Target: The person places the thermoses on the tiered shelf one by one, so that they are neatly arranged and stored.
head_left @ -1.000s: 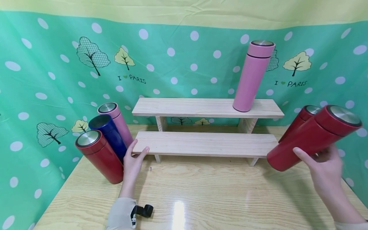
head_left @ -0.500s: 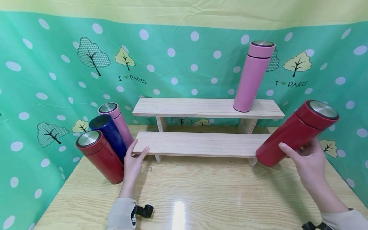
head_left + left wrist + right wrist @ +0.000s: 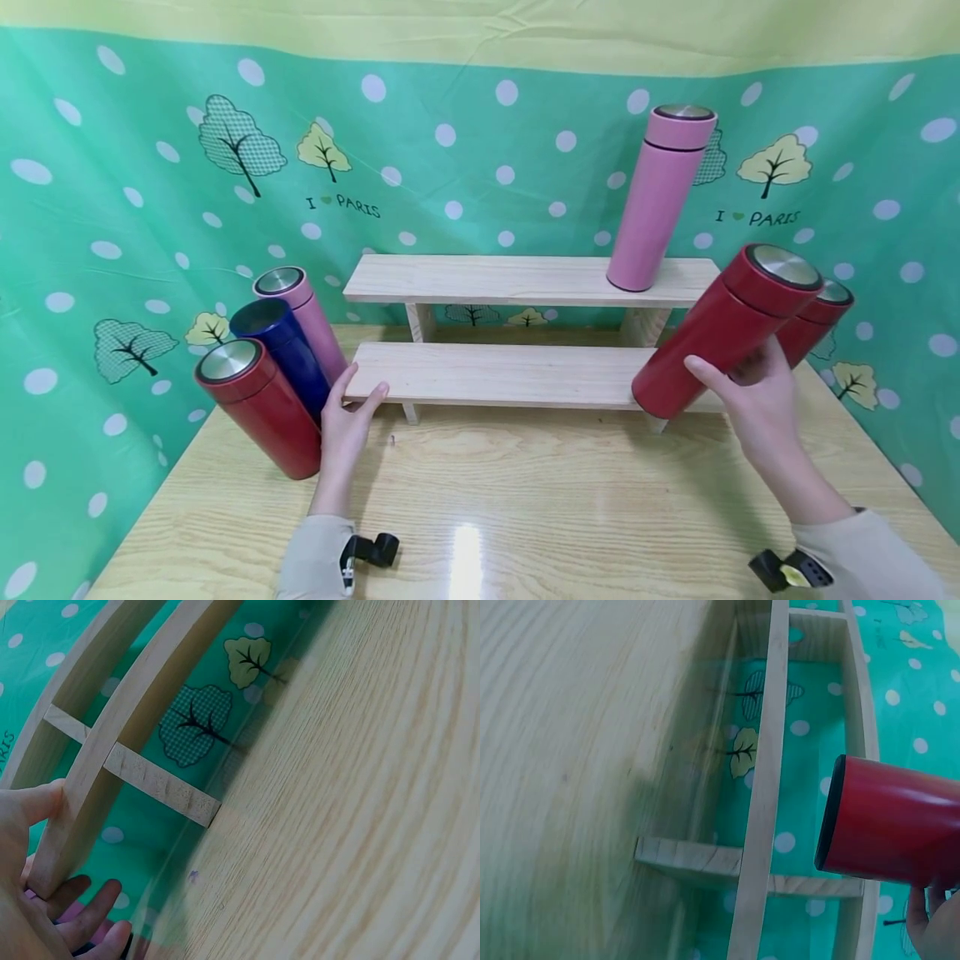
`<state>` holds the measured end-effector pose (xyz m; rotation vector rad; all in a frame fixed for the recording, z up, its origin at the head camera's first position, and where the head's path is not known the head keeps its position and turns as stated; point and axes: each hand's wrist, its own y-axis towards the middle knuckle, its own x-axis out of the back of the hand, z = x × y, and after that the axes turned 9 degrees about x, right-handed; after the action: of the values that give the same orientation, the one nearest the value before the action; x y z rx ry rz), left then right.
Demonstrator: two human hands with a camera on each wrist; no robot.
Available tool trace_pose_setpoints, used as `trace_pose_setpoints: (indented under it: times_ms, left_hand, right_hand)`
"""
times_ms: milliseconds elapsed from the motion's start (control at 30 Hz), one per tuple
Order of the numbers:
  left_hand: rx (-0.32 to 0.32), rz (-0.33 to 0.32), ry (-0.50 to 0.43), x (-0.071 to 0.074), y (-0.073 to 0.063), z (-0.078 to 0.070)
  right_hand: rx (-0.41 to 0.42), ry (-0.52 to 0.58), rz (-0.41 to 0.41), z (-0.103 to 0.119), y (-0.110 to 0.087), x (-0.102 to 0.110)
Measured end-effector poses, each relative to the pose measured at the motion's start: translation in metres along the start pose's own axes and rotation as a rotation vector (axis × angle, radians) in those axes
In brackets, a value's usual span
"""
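Observation:
My right hand (image 3: 761,408) grips a red thermos flask (image 3: 716,337), tilted with its steel lid up and to the right. In the head view its base overlaps the right end of the lower board of a two-tier wooden shelf (image 3: 517,375). The right wrist view shows the flask's dark base (image 3: 831,814) raised above table level, beside the boards. My left hand (image 3: 347,425) holds the left end of the lower board, thumb (image 3: 45,801) at its front edge and fingers round the end. A pink thermos flask (image 3: 660,200) stands on the upper board, toward the right.
Left of the shelf stand a red flask (image 3: 262,408), a blue flask (image 3: 285,342) and a pink flask (image 3: 303,312), close to my left hand. Another red flask (image 3: 817,317) stands behind my right hand. A green dotted curtain (image 3: 465,167) hangs behind the wooden table (image 3: 525,500).
My right hand has carried the red flask leftward, from beyond the shelf's right end to over the lower board's right end. My left hand has stayed on the board.

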<state>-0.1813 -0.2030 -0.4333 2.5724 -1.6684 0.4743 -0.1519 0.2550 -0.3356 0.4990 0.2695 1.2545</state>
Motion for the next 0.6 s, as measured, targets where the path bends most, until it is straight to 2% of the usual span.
trace_pose_setpoints:
  times_ms: [333, 600]
  left_hand:
    - [-0.002, 0.002, 0.001, 0.001, 0.0, 0.0]
    - [-0.001, -0.009, -0.003, 0.0, 0.0, 0.0]
  right_hand:
    - [0.011, -0.053, 0.024, -0.001, 0.016, -0.023]
    - [0.036, -0.023, 0.043, 0.0, 0.023, -0.036]
